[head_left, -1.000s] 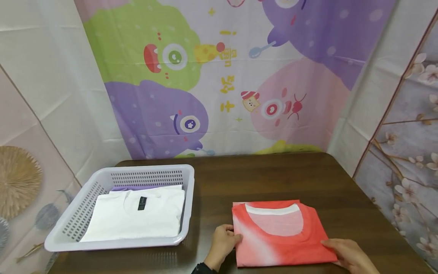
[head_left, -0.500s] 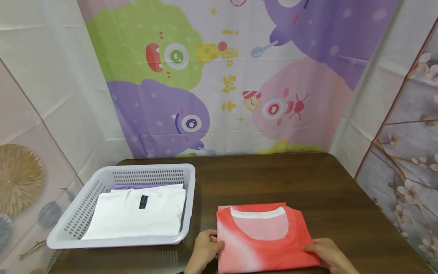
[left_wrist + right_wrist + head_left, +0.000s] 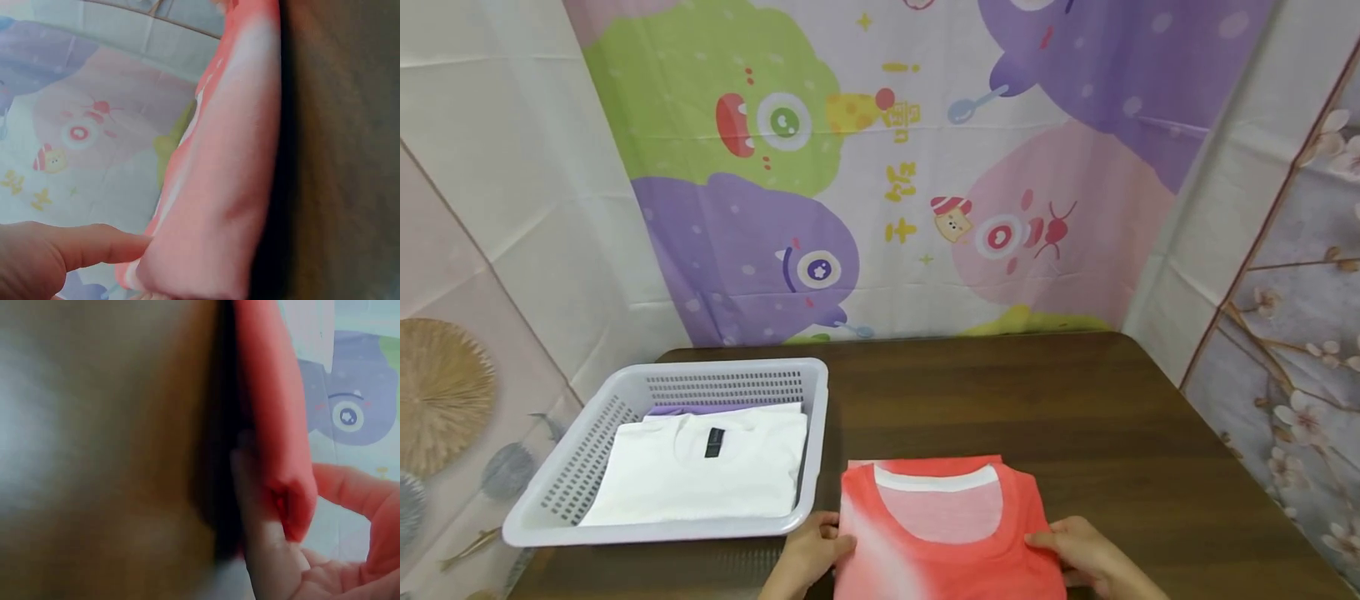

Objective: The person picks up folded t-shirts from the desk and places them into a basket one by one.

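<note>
A folded red T-shirt [image 3: 955, 533] with a pale faded patch and a white inner neckband lies flat at the front of the table, its lower edge cut off by the frame. My left hand [image 3: 811, 550] pinches its left side, thumb on top and the fingers partly hidden beneath. On the opposite side my right hand [image 3: 1086, 554] grips the shirt the same way. In the right wrist view the thumb and fingers of the right hand [image 3: 350, 531] hold the thick folded edge [image 3: 275, 406], which stands slightly off the table.
To the left, a white perforated plastic basket [image 3: 816, 467] holds a folded white T-shirt [image 3: 700, 475] with a dark neck label, over a purple garment [image 3: 700, 410]. Brown wooden table top [image 3: 985, 383] extends behind and right. A printed cloth [image 3: 895, 275] hangs along the table's back edge.
Both hands have carried the red T-shirt leftward and toward the person, closer to the basket. The grip on both sides stays the same. The basket and its garments have not moved.
</note>
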Tool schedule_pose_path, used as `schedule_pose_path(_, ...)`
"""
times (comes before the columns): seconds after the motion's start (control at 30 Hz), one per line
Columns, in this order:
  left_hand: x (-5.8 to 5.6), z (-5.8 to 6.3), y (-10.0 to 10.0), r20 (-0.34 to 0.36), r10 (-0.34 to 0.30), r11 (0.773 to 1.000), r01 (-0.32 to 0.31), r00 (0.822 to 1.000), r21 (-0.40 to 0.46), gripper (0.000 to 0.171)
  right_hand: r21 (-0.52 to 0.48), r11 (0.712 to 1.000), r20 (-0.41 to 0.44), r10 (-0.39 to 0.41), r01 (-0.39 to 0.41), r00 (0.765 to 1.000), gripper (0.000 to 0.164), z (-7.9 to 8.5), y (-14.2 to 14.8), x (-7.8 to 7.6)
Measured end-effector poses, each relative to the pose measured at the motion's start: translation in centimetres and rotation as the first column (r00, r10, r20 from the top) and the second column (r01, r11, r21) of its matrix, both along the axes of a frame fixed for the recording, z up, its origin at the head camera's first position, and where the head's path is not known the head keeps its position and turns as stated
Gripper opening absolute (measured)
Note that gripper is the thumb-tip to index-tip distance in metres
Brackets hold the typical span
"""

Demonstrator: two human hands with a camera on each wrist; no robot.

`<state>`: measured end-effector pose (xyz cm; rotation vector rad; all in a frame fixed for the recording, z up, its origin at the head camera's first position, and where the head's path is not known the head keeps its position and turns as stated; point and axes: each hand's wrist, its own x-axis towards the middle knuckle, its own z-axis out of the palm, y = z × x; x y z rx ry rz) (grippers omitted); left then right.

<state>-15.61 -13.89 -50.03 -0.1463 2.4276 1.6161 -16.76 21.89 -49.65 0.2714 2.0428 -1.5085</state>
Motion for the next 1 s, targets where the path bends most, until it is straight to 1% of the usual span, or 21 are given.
schedule_pose_path(0.07, -0.5, 0.1, 0.4, 0.007, 0.010, 1.000, -0.010, 1.000, 0.002, 0.044, 0.023, 0.998, -0.007, -0.053, 0.053, 0.999, 0.030, 0.3, -0.2, -0.8)
schedule_pose_path(0.13, -1.0, 0.3, 0.9, 0.002, 0.038, 0.999, -0.038, 0.999, 0.002, 0.043, 0.037, 0.994, -0.017, -0.101, 0.102, 0.995, 0.033, 0.5, -0.5, -1.8)
schedule_pose_path(0.23, -1.7, 0.3, 1.7, -0.031, 0.101, 0.995, -0.101, 0.994, -0.009, 0.039, 0.006, 0.986, -0.022, -0.163, 0.164, 0.986, 0.033, 0.6, -0.9, -3.1)
schedule_pose_path(0.27, -1.9, 0.4, 1.9, -0.038, 0.126, 0.992, -0.127, 0.991, -0.021, 0.038, -0.010, 0.983, -0.015, -0.185, 0.184, 0.983, 0.030, 0.7, -1.0, -3.4)
schedule_pose_path(0.33, -2.3, 0.4, 2.3, -0.059, 0.154, 0.987, -0.157, 0.986, -0.041, 0.037, -0.052, 0.975, 0.008, -0.217, 0.218, 0.976, 0.026, 0.6, -1.2, -4.0)
schedule_pose_path(0.37, -2.5, 0.3, 2.4, -0.066, 0.166, 0.984, -0.170, 0.984, -0.049, 0.036, -0.072, 0.972, 0.019, -0.221, 0.222, 0.975, 0.026, 0.6, -1.3, -4.2)
schedule_pose_path(0.43, -2.9, 0.2, 2.6, -0.074, 0.178, 0.983, -0.181, 0.981, -0.043, 0.036, -0.100, 0.971, 0.031, -0.216, 0.218, 0.976, 0.031, 0.5, -1.5, -4.6)
schedule_pose_path(0.5, -3.1, 0.1, 2.7, -0.076, 0.178, 0.983, -0.181, 0.981, -0.027, 0.036, -0.103, 0.970, 0.033, -0.218, 0.221, 0.975, 0.036, 0.4, -1.7, -4.8)
schedule_pose_path(0.6, -3.3, -0.3, 2.8, -0.073, 0.185, 0.983, -0.186, 0.980, -0.007, 0.033, -0.073, 0.977, -0.001, -0.201, 0.200, 0.980, 0.037, 0.3, -1.9, -4.9)
schedule_pose_path(0.67, -3.2, -0.4, 2.9, -0.081, 0.192, 0.981, -0.194, 0.978, -0.021, 0.031, -0.035, 0.980, -0.037, -0.199, 0.198, 0.979, 0.030, 0.2, -2.1, -4.9)
schedule_pose_path(0.77, -3.0, -0.4, 3.2, -0.113, 0.205, 0.975, -0.213, 0.972, -0.061, 0.028, 0.005, 0.981, -0.096, -0.191, 0.192, 0.977, 0.024, 0.1, -2.5, -4.7)
schedule_pose_path(0.83, -2.8, -0.3, 3.4, -0.139, 0.215, 0.971, -0.227, 0.967, -0.072, 0.028, 0.022, 0.980, -0.121, -0.196, 0.200, 0.973, 0.024, 0.2, -2.7, -4.6)
schedule_pose_path(1.0, -2.7, -0.2, 3.8, -0.187, 0.243, 0.966, -0.255, 0.952, -0.040, 0.026, 0.030, 0.975, -0.137, -0.213, 0.218, 0.968, 0.030, 0.4, -3.3, -4.4)
